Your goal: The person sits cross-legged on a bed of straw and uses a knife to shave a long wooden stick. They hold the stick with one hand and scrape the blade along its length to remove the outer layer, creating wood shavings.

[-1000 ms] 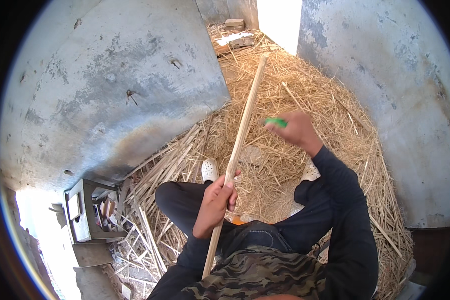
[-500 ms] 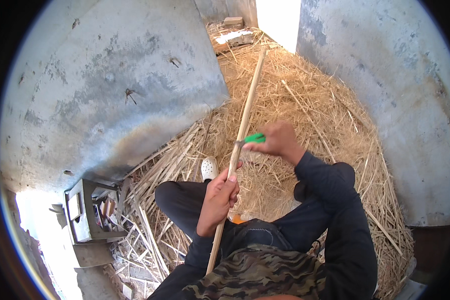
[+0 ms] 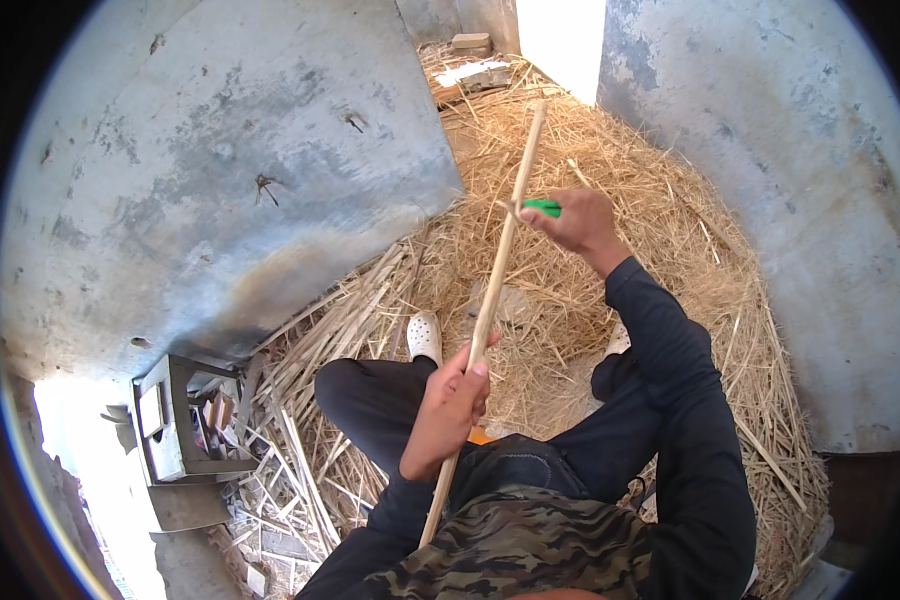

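Note:
A long pale wooden stick (image 3: 505,262) slants up and away from my lap, its far end above the straw. My left hand (image 3: 450,408) is closed around its lower part, with the bottom end resting by my camouflage top. Higher up, my right hand (image 3: 578,222) is closed on a small green-handled tool (image 3: 540,208). Its short blade or head lies against the stick, near the upper part. A thin pale curl shows at the stick beside the tool; the exact shape of the blade is too small to tell.
Loose straw and shavings (image 3: 590,140) cover the floor. Split sticks (image 3: 340,300) are heaped at the left, beside a small box-like stand (image 3: 185,420) with odds and ends in it. Worn grey walls (image 3: 220,150) rise on both sides. A white clog (image 3: 424,336) is on my left foot.
My right hand has moved with the green-handled tool up along the stick, away from my left hand. The stick tilts slightly more to the right, and my left hand has shifted a little.

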Demonstrator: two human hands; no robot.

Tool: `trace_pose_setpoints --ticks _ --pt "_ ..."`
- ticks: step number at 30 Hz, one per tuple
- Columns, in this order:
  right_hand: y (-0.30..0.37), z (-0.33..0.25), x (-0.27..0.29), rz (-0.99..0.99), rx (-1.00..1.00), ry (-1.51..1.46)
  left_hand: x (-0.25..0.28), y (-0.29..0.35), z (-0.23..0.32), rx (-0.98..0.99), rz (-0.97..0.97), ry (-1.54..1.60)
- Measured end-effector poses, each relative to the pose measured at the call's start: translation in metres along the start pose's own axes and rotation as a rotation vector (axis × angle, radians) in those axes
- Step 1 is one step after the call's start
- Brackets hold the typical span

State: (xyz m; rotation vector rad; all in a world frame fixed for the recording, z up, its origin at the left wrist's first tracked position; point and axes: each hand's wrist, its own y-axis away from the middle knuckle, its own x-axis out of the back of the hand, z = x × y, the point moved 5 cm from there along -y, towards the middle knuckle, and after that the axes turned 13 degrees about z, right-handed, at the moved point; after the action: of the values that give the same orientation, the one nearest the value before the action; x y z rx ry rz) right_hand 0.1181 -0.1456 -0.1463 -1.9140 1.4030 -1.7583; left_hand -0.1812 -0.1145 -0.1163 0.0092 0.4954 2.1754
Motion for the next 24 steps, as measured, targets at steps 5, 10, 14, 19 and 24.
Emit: trace_pose_setpoints --ticks 5,10,14,19,24 --pt "-0.016 0.046 0.0 0.027 -0.051 0.064 -0.002 0.015 -0.01 0.033 -0.046 -0.031" --pt "-0.02 0.153 0.021 0.157 -0.508 0.108 -0.006 0.058 -0.023 0.163 -0.195 -0.137" --pt "-0.006 0.201 0.035 -0.031 -0.733 0.234 -0.011 0.084 -0.034 0.209 -0.223 -0.084" --pt "-0.012 0.093 0.033 -0.266 -0.469 -0.052 0.014 0.008 -0.025 0.077 -0.015 0.049" --pt "0.044 -0.048 0.046 -0.166 0.078 -0.295 0.009 -0.022 -0.007 0.007 0.032 0.078"
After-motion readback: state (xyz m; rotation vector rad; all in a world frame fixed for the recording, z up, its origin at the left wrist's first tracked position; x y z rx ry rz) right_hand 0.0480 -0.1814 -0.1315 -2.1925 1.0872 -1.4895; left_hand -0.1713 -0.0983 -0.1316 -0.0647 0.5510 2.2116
